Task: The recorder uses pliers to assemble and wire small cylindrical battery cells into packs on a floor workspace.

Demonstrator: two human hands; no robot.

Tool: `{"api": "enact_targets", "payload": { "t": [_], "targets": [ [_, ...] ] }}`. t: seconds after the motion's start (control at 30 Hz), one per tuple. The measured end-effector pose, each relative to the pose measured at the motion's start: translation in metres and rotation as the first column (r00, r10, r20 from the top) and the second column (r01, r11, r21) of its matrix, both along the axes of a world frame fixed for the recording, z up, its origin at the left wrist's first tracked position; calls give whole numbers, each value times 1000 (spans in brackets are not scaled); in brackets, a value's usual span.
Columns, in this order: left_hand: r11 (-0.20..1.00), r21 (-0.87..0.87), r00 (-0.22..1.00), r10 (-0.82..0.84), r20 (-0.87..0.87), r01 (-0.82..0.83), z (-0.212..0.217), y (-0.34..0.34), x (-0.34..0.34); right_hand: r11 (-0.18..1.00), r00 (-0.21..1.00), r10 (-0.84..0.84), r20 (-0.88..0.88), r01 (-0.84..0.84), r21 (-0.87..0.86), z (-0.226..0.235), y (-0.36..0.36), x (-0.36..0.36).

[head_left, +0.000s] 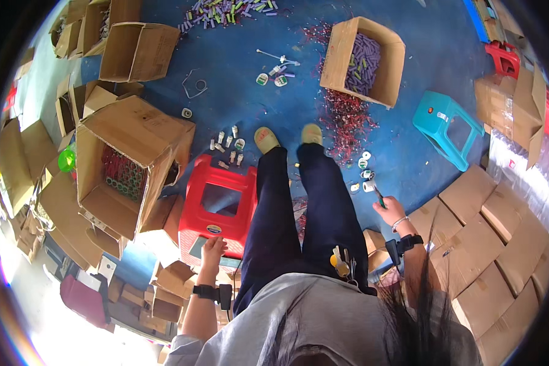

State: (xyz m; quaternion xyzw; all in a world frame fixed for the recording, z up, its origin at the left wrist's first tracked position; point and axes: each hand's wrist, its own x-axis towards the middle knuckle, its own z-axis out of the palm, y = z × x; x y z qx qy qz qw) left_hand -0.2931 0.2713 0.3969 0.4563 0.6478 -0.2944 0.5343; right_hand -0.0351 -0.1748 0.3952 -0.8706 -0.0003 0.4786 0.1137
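My right hand (391, 211) is closed round green-handled pliers (381, 200), held out over the floor to the right of my legs. The tool's metallic tip points away from me, near several small white round pieces (366, 174). My left hand (213, 249) is over the near part of a red plastic stool (247, 201), beside a flat dark panel (197, 246). Its fingers are curled together, and anything between them is hidden. Beyond the stool, several small white cylindrical parts (229, 141) stand and lie on the blue floor.
At front right, an open carton (330, 64) holds purple and green cylinders; red scraps (348, 122) lie beside it. A teal stool (432, 113) stands right, near stacked flat cartons (470, 195). On the left, a large open carton (134, 131) holds red-and-green pieces. More cylinders (222, 12) lie far ahead.
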Motion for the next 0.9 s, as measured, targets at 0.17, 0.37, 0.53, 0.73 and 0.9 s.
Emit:
{"api": "enact_targets", "payload": {
  "t": [0.17,0.37,0.53,0.73,0.9],
  "targets": [
    [999,10,999,-41,13,41,6,-23,27,991,999,-30,21,27,134,0,5,24],
    [998,34,996,-61,66,59,21,-46,60,962,999,4,32,-12,272,-10,1,74],
    [993,109,993,-64,95,53,28,-76,75,964,994,-104,41,91,250,-7,-39,92],
    [987,110,980,-132,151,116,25,-91,93,990,992,-123,-7,123,63,-5,-93,89],
    [986,99,983,-148,111,137,23,-100,127,987,988,-155,-7,155,37,-15,-127,82]
  ]
}}
